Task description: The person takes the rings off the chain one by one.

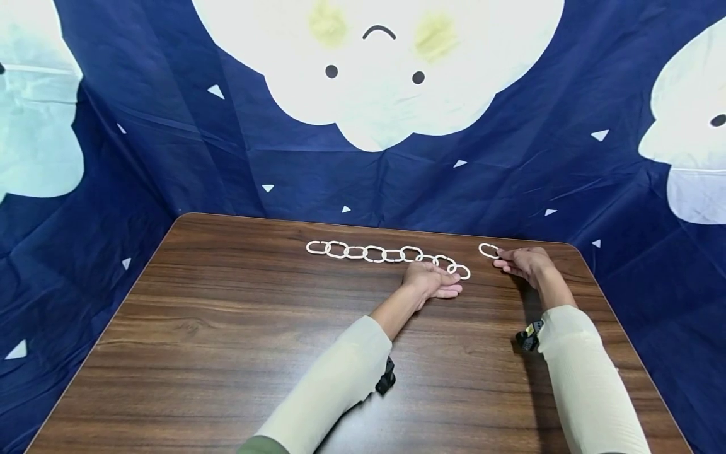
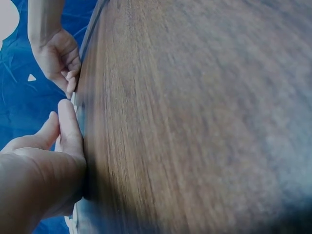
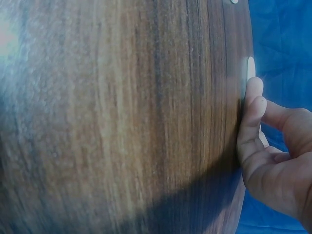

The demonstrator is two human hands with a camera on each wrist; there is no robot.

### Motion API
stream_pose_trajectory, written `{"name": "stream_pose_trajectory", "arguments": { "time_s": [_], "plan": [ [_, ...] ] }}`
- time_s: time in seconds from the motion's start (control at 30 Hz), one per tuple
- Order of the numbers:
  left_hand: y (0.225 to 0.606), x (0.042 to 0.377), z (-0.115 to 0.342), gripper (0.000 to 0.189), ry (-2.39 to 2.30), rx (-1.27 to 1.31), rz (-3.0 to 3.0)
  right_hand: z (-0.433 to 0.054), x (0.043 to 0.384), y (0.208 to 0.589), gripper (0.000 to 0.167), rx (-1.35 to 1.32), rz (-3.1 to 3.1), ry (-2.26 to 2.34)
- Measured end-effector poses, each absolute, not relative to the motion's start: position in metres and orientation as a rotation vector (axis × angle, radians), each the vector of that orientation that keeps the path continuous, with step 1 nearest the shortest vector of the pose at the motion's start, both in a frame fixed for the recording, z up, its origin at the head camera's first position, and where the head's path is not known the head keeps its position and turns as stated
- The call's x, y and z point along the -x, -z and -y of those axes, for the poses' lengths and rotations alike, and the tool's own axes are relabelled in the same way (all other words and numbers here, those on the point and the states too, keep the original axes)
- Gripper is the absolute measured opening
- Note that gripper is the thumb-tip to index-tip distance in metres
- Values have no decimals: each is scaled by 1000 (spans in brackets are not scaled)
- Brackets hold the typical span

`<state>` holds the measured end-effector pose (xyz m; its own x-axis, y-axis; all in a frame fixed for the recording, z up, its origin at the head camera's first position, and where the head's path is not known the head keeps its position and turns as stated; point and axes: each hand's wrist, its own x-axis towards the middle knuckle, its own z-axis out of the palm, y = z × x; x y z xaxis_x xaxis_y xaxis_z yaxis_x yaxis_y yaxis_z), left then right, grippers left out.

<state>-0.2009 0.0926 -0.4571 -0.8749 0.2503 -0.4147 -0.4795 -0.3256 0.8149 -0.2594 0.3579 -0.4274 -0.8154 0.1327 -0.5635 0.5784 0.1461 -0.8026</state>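
Note:
A chain of several white oval links (image 1: 374, 254) lies across the far part of the wooden table. My left hand (image 1: 428, 280) is at its right end, and thumb and fingertips pinch the lower edge of the end link (image 1: 462, 272). In the left wrist view, the extended fingers (image 2: 69, 129) hide that grip. Farther right, my right hand (image 1: 524, 261) holds a loose white link (image 1: 488, 251) by its right side, close over the table. Part of this link (image 3: 251, 67) sticks out beyond the fingertips in the right wrist view. A gap separates the two links.
The brown wooden table (image 1: 227, 334) has rounded far corners. Dark blue cloth (image 1: 198, 157) with white clouds and small triangles hangs behind it and at both sides. Black wrist cameras sit under the left sleeve (image 1: 334, 378) and right sleeve (image 1: 584, 372).

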Motion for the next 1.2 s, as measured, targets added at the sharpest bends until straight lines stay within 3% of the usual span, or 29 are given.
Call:
{"name": "stream_pose_trajectory", "arguments": {
  "time_s": [0.37,0.7,0.9,1.03,1.2],
  "plan": [
    [456,202,-90,20,-2183,249,-1445,-358,258,424,10,-639,-2106,1665],
    [458,209,-81,4,-2039,107,-1497,-357,258,426,11,-602,-2144,1655],
    [459,210,-79,5,-2047,106,-1480,-352,254,428,17,-585,-2190,1634],
    [462,207,-80,17,-2097,93,-1483,-350,251,428,18,-597,-2201,1632],
    [465,204,-83,14,-2183,62,-1526,-352,247,429,21,-595,-2199,1628]
  ]
}}
